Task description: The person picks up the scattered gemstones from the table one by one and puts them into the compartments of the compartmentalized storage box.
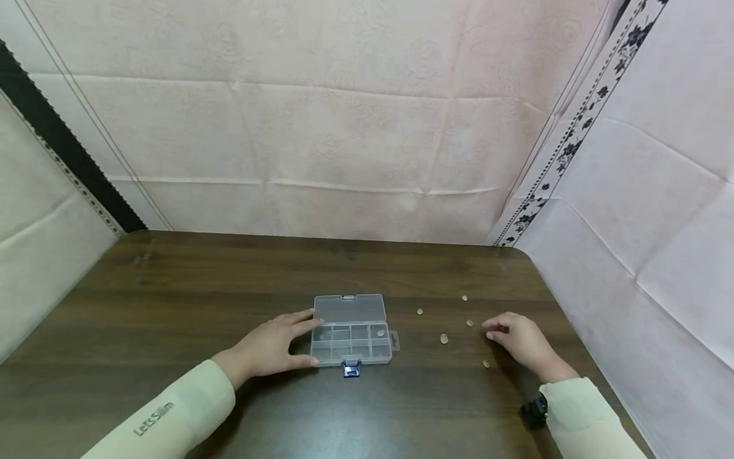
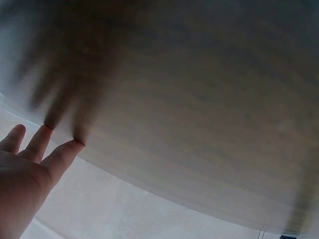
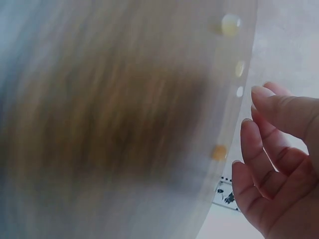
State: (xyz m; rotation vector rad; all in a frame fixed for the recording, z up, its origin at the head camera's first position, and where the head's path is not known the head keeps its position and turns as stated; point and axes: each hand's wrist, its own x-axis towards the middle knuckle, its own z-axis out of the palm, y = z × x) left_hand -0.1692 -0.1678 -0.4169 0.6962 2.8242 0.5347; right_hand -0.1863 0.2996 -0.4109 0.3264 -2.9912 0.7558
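Note:
A clear plastic compartment box [image 1: 351, 344] lies on the table with its lid [image 1: 350, 310] swung back. One small pale stone [image 1: 381, 333] sits in a right-hand compartment of the back row. At the box's left side rests my left hand [image 1: 275, 344], thumb by the front corner and index finger by the hinge side, fingers fairly straight. My right hand [image 1: 516, 339] is held low over the table at the right, fingers loosely bent, with nothing visible between thumb and fingertips. Just left of its fingertips lies a small pale stone [image 1: 469, 322]; a larger one [image 1: 444, 338] lies nearer the box.
More small stones lie apart on the brown wooden table [image 1: 258, 408]: one at the back [image 1: 464, 298], one toward the box [image 1: 420, 311], and a yellowish one [image 1: 485, 364] nearer the front. A blue clasp [image 1: 352, 369] juts from the box's front. Pale cloth [image 1: 344, 140] hangs behind the table.

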